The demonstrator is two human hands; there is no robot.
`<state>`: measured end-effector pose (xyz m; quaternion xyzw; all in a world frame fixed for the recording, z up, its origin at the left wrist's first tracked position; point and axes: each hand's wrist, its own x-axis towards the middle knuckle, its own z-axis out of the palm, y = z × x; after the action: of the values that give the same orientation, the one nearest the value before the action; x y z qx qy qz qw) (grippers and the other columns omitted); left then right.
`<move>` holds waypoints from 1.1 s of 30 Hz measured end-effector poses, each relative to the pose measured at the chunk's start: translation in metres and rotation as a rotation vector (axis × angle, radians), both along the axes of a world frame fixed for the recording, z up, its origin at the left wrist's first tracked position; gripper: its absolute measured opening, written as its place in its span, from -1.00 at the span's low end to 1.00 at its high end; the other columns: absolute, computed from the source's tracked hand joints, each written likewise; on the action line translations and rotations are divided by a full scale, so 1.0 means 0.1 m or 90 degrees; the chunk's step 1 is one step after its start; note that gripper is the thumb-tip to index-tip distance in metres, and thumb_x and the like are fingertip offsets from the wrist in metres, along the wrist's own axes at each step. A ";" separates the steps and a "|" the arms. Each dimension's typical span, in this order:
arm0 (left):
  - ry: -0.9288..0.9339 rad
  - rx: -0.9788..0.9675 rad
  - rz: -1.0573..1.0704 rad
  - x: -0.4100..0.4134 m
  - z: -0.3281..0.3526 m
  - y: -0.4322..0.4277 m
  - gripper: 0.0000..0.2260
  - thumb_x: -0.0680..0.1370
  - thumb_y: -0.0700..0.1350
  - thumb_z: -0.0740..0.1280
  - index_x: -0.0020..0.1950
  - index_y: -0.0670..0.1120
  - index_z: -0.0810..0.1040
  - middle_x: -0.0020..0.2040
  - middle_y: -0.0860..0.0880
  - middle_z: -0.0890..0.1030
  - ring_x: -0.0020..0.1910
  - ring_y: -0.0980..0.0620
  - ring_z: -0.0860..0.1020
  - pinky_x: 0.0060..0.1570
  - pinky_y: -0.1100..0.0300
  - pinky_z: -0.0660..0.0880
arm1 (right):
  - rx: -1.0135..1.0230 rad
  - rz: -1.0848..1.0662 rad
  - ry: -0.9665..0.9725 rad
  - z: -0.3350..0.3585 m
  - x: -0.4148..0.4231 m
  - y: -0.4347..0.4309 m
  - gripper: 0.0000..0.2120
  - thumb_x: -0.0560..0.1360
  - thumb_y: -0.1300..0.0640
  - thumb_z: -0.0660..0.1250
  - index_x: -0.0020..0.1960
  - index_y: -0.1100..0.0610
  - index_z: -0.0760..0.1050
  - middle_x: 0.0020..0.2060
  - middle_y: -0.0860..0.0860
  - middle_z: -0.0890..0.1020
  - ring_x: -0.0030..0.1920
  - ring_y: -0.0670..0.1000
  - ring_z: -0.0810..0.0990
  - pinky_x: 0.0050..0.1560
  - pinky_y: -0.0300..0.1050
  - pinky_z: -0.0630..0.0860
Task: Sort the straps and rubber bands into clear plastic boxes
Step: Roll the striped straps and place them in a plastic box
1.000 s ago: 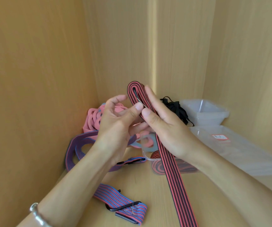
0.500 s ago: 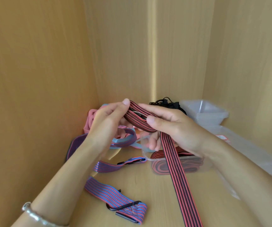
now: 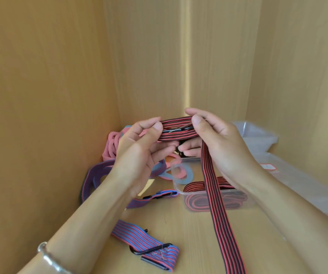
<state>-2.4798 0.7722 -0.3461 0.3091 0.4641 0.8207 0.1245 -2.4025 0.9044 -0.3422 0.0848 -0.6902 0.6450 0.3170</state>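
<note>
Both hands hold a red-and-black striped strap (image 3: 214,194) above the shelf floor. My left hand (image 3: 139,153) pinches the left end of its folded top part, and my right hand (image 3: 216,141) pinches the right end. A black metal hook shows between my thumbs. The strap's long tail hangs down toward the front edge, passing over a clear plastic box (image 3: 216,200) that holds another coiled red-and-black strap. A blue-and-red striped strap with a black hook (image 3: 145,246) lies in front. A purple-blue strap (image 3: 98,175) loops at the left.
Pink rubber bands (image 3: 112,145) pile in the back left corner, with grey-blue and pink bands (image 3: 181,173) beside the box. Empty clear boxes (image 3: 256,139) stand stacked at the back right, and clear lids (image 3: 297,178) lie in front of them. Wooden walls close in on three sides.
The folded end of the strap has gone from upright to lying level between my hands. My hands have spread apart along it and risen slightly.
</note>
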 end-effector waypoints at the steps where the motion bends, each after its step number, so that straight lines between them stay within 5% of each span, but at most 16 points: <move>1: -0.004 0.016 0.000 0.00 -0.01 0.01 -0.91 0.56 -0.21 0.26 0.03 -0.12 0.53 -0.20 -0.13 0.67 -0.33 -0.04 0.65 -0.28 0.24 0.62 | -0.005 0.012 0.002 0.00 0.00 -0.01 -0.81 0.52 -0.01 0.23 0.12 -0.12 0.50 -0.19 -0.05 0.66 -0.31 -0.04 0.68 -0.28 -0.23 0.60; 6: 0.018 0.027 -0.015 -0.01 -0.03 0.02 -0.78 0.47 -0.13 0.30 0.07 -0.18 0.47 -0.08 -0.23 0.64 -0.21 -0.15 0.64 -0.10 0.04 0.64 | -0.015 0.047 0.006 0.01 0.01 -0.05 -0.83 0.55 -0.01 0.20 0.12 -0.14 0.46 -0.14 -0.01 0.64 -0.30 0.01 0.69 -0.30 -0.19 0.61; 11: 0.127 -0.127 0.009 -0.07 -0.05 -0.02 -0.67 0.43 0.00 0.32 -0.05 -0.27 0.45 -0.27 -0.14 0.54 -0.35 -0.04 0.56 -0.43 0.17 0.53 | -0.007 0.078 -0.052 0.00 0.03 0.04 -0.83 0.59 0.01 0.14 0.07 0.02 0.47 -0.35 0.13 0.62 -0.40 0.07 0.64 -0.38 -0.17 0.59; 15: 0.220 -0.201 -0.019 -0.09 -0.05 -0.05 -0.47 0.43 0.13 0.37 -0.12 -0.38 0.43 -0.33 -0.16 0.45 -0.32 -0.07 0.38 -0.33 0.12 0.30 | 0.107 0.134 -0.102 -0.04 0.04 0.00 -0.77 0.54 -0.08 0.14 0.05 -0.01 0.50 -0.34 0.15 0.63 -0.40 0.11 0.63 -0.38 -0.12 0.56; 20: 0.221 -0.205 -0.068 -0.05 -0.05 -0.06 -0.64 0.42 0.08 0.39 -0.09 -0.19 0.40 -0.26 -0.26 0.49 -0.26 -0.19 0.43 -0.20 -0.07 0.33 | 0.138 0.147 -0.115 -0.06 0.03 -0.02 -0.71 0.48 -0.06 0.14 0.12 -0.02 0.47 -0.41 0.10 0.59 -0.46 0.05 0.59 -0.43 -0.16 0.55; 26: 0.236 -0.104 0.013 0.11 -0.02 0.00 -0.91 0.56 -0.19 0.23 -0.04 -0.19 0.34 -0.47 -0.07 0.53 -0.56 0.02 0.49 -0.53 0.31 0.41 | 0.112 0.107 -0.092 -0.06 0.02 -0.06 -0.70 0.44 -0.12 0.15 0.11 -0.08 0.47 -0.44 0.00 0.60 -0.48 -0.01 0.57 -0.44 -0.16 0.54; 30: 0.223 -0.062 0.124 0.12 -0.04 0.06 -0.99 0.60 -0.21 0.22 -0.02 -0.13 0.41 -0.48 0.06 0.53 -0.55 0.16 0.44 -0.53 0.34 0.36 | 0.102 0.086 -0.088 -0.04 0.05 -0.11 -0.74 0.58 0.03 0.17 0.26 -0.13 0.40 -0.32 0.01 0.57 -0.41 -0.01 0.57 -0.39 -0.14 0.56; 33: 0.198 -0.037 0.211 0.10 -0.03 0.08 -0.94 0.62 -0.17 0.21 -0.04 -0.06 0.44 -0.45 0.12 0.54 -0.49 0.19 0.43 -0.48 0.31 0.37 | 0.131 0.092 -0.107 -0.05 0.05 -0.13 -0.55 0.62 0.08 0.16 0.47 -0.18 0.22 -0.29 -0.08 0.60 -0.31 0.00 0.60 -0.21 0.02 0.60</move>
<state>-2.4702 0.7802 -0.3489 0.3478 0.5454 0.7588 -0.0760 -2.3980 0.8914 -0.3477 0.1118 -0.7688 0.5969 0.2006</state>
